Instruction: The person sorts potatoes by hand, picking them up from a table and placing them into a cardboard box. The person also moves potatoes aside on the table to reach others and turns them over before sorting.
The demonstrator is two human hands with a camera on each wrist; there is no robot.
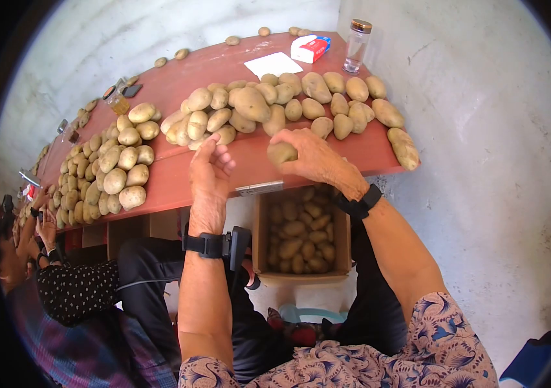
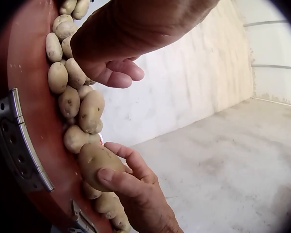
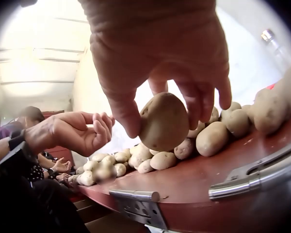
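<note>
My right hand (image 1: 319,158) holds a potato (image 1: 282,153) above the front edge of the red table (image 1: 249,161). In the right wrist view the thumb lies on one side of that potato (image 3: 164,122) and the fingers on the other. My left hand (image 1: 209,173) is raised to the left of it, fingers loosely bent and nothing in them. Just behind both hands a heap of potatoes (image 1: 251,105) spreads along the table. Below the table edge, between the knees, stands a cardboard box (image 1: 304,278) with many potatoes inside.
Another potato pile (image 1: 115,181) lies on the left, near a seated person (image 1: 81,284). Toward the back are white paper (image 1: 273,65), a red-and-blue tissue pack (image 1: 311,48) and a glass bottle (image 1: 356,48). A metal hinge (image 1: 259,188) sits on the table's front edge; a wall (image 1: 469,129) bounds the right.
</note>
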